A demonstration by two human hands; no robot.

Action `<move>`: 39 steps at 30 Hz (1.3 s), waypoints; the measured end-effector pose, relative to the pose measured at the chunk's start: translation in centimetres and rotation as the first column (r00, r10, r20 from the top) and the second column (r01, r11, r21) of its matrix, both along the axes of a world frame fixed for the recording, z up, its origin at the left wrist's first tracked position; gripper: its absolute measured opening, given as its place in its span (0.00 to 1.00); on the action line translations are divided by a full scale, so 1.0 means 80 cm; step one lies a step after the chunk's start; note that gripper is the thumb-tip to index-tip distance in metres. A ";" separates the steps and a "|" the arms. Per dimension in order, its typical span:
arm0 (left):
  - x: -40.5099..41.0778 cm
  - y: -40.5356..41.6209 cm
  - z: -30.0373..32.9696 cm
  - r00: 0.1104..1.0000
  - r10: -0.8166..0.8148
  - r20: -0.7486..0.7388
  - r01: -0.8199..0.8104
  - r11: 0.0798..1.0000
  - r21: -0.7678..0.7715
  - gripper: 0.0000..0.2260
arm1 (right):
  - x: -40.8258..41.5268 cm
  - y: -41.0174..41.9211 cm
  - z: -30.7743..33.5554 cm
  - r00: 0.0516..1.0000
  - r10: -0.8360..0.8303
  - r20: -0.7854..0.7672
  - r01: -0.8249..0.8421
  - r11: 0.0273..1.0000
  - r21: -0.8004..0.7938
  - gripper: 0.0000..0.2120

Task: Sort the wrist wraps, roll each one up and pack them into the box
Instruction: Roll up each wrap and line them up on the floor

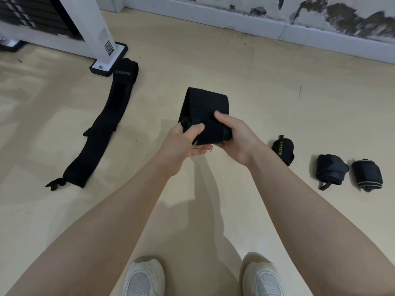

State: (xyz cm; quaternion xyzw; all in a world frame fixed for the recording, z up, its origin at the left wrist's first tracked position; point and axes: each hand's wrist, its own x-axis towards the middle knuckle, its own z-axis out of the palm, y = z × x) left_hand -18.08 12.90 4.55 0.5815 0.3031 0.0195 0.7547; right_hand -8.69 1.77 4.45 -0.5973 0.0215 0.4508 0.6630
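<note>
Left hand: the left hand (181, 144) holds the near-left end of a black wrist wrap (204, 116); its thumb lies curled over the top of the rolled part, its fingers pass beneath, palm turned inward.
Right hand: the right hand (235, 137) grips the right side of the same roll, thumb pressed on the top face of the fabric, the other fingers tucked under it and out of sight.
Wrap in hand: partly rolled at the end nearest the person; the free length rises away from the hands as a flat band that folds over at its far edge, held above the floor (256, 92).
Unrolled wrap: a long black wrap (102, 129) lies stretched flat on the floor to the left, its far end just beside the base of a white machine post (106, 52), its near end finishing in a small loop.
Rolled wraps: three lie on the floor to the right, well apart from the hands. The nearest to the hands is the roll with yellow lettering (283, 151); next is a dark roll with a loop tail (330, 170); farthest right is a roll with grey edge stripes (367, 175).
Box: not seen from the head camera.
Feet: two white shoes (145, 276) at the bottom edge.
</note>
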 end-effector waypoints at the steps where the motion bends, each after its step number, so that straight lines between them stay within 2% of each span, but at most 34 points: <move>1: 0.000 0.001 -0.003 0.999 -0.026 -0.020 0.026 1.000 0.013 0.05 | 0.001 -0.001 -0.001 1.000 -0.003 0.015 0.003 0.999 -0.044 0.17; 4: -0.007 0.002 -0.012 0.991 -0.114 -0.065 0.115 0.993 0.018 0.05 | 0.004 -0.001 -0.002 0.998 -0.058 0.005 0.058 0.982 -0.182 0.21; 8: -0.014 0.001 -0.017 0.977 -0.205 -0.057 0.204 0.979 -0.019 0.08 | -0.003 -0.002 -0.002 0.967 -0.097 -0.234 0.056 0.983 -0.175 0.12; 10: -0.015 0.003 -0.018 0.972 -0.222 -0.070 0.223 0.975 0.003 0.09 | -0.005 0.001 -0.004 0.963 -0.077 -0.259 0.022 0.978 -0.208 0.12; 12: -0.017 0.006 -0.021 0.965 -0.245 -0.092 0.248 0.968 0.026 0.10 | -0.005 0.003 -0.010 0.978 -0.068 -0.195 0.018 0.969 -0.248 0.12; 14: -0.020 0.010 -0.023 0.950 -0.292 -0.111 0.299 0.953 0.051 0.11 | -0.001 0.002 -0.013 0.999 0.004 -0.033 -0.013 0.965 -0.262 0.12; 16: -0.025 0.016 -0.025 0.930 -0.343 -0.132 0.355 0.930 0.090 0.12 | 0.005 -0.006 -0.017 0.993 0.092 0.077 -0.074 0.976 -0.206 0.15; 17: -0.027 0.019 -0.025 0.920 -0.361 -0.154 0.381 0.916 0.128 0.13 | 0.007 -0.011 -0.020 0.989 0.131 0.068 -0.120 0.981 -0.152 0.14; 19: -0.033 0.026 -0.029 0.899 -0.376 -0.224 0.423 0.878 0.225 0.13 | 0.004 -0.021 -0.025 0.985 0.167 -0.044 -0.169 0.985 -0.043 0.10; 22: -0.038 0.030 -0.035 0.873 -0.369 -0.318 0.468 0.816 0.338 0.10 | -0.002 -0.021 -0.040 0.981 0.143 -0.129 -0.155 0.984 -0.091 0.24; 25: -0.036 0.026 -0.035 0.855 -0.378 -0.355 0.503 0.770 0.392 0.09 | -0.014 -0.016 -0.047 0.941 0.090 -0.326 -0.121 0.990 -0.074 0.27; 27: -0.035 0.023 -0.032 0.827 -0.440 -0.350 0.559 0.713 0.424 0.12 | -0.018 -0.016 -0.053 0.886 0.036 -0.461 -0.073 0.995 -0.063 0.25; 28: -0.036 0.022 -0.032 0.810 -0.473 -0.347 0.586 0.685 0.434 0.13 | -0.019 -0.017 -0.057 0.878 0.035 -0.478 -0.075 0.995 -0.065 0.22; 31: -0.043 0.025 -0.041 0.760 -0.528 -0.379 0.649 0.638 0.415 0.11 | -0.018 -0.021 -0.066 0.909 0.088 -0.407 -0.139 0.985 -0.098 0.08; 35: -0.054 0.036 -0.058 0.740 -0.505 -0.444 0.671 0.597 0.440 0.12 | -0.022 -0.021 -0.078 0.944 0.136 -0.299 -0.163 0.984 -0.067 0.16; 39: -0.057 0.038 -0.070 0.724 -0.500 -0.475 0.689 0.555 0.465 0.09 | -0.029 -0.007 -0.076 0.940 0.013 -0.341 -0.043 0.996 -0.079 0.09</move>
